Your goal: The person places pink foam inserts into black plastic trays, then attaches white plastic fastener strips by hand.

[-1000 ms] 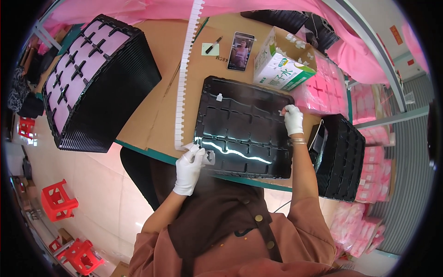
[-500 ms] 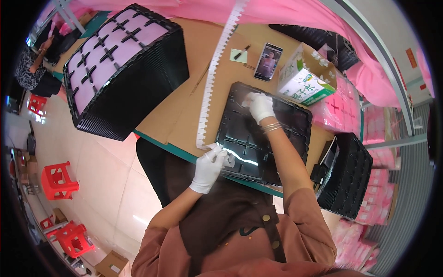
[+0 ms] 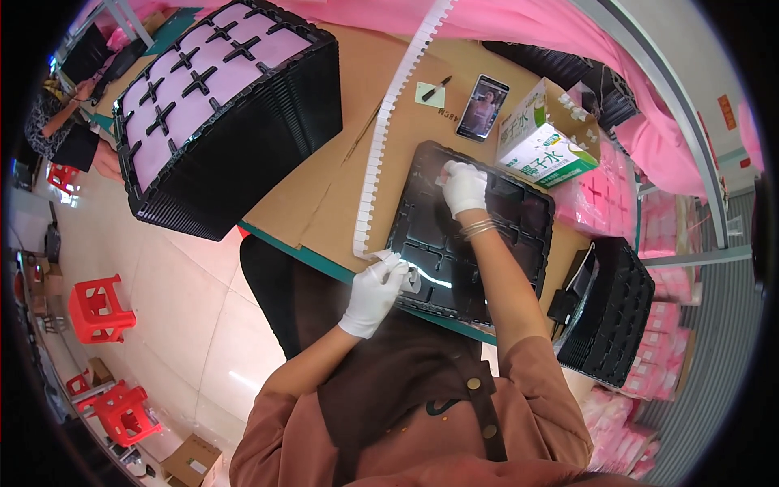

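A black plastic tray (image 3: 468,243) with moulded compartments lies on the table in front of me, with a shiny clear layer over it. At its near left corner, my white-gloved left hand (image 3: 375,296) is closed in a pinch on the end of a white notched paper strip (image 3: 379,154). A loose pale tail of this strip curls beside the fingertips. The strip runs from there to the far table edge. My gloved right hand (image 3: 465,191) is closed over the tray's far left part. What its fingertips hold, if anything, is hidden.
Left of me stands a tall stack of black trays (image 3: 243,134) with a pinkish sheet on top. Beyond the tray are a phone (image 3: 484,107), a pen (image 3: 436,88) on paper and an open carton (image 3: 545,150). More black trays (image 3: 610,312) stand right. Red stools (image 3: 101,308) are on the floor.
My view has shifted slightly, so the table things sit a little further right. Both hands keep nearly the same places at the tray, still closed.
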Demonstrator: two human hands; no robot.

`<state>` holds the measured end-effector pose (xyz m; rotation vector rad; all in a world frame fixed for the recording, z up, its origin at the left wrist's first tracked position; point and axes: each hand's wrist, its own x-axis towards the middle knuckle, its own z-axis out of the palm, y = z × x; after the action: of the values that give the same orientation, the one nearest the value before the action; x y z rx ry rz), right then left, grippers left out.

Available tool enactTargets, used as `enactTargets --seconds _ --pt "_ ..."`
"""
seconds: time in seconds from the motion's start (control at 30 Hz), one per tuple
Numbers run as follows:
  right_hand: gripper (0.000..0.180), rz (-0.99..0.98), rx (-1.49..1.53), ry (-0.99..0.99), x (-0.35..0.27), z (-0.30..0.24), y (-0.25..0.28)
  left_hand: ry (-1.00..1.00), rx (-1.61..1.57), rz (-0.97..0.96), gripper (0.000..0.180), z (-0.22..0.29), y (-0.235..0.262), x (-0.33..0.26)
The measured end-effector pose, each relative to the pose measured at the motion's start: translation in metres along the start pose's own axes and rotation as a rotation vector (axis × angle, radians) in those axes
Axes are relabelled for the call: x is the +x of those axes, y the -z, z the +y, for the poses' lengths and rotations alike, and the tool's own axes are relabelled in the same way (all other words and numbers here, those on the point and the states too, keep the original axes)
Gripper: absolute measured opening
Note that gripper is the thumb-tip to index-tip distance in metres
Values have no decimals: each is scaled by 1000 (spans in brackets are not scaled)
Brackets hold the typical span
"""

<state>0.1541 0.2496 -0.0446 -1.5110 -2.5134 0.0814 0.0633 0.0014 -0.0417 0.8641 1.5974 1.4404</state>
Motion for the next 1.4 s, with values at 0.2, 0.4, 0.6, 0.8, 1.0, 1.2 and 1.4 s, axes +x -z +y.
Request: enactTargets --seconds 0.2,0.4,0.6,0.8,1.0,1.2,1.4 --pt "6 79 75 151 -20 7 9 28 -30 9 16 0 1 1" --pt "14 410 344 -48 -8 37 101 61 -69 34 27 5 32 -1" --pt "19 669 316 -206 86 179 184 283 -313 -6 28 76 74 -15" --pt "17 517 -107 157 57 131 182 316 -286 -87 28 61 81 -22" --pt "20 -374 219 523 -120 -21 87 321 -7 -143 33 18 45 -9" --pt "14 -319 304 378 -156 -35 45 239 99 -186 25 22 32 -13" --pt "19 -356 487 252 -151 -36 47 287 51 -173 23 20 34 -14"
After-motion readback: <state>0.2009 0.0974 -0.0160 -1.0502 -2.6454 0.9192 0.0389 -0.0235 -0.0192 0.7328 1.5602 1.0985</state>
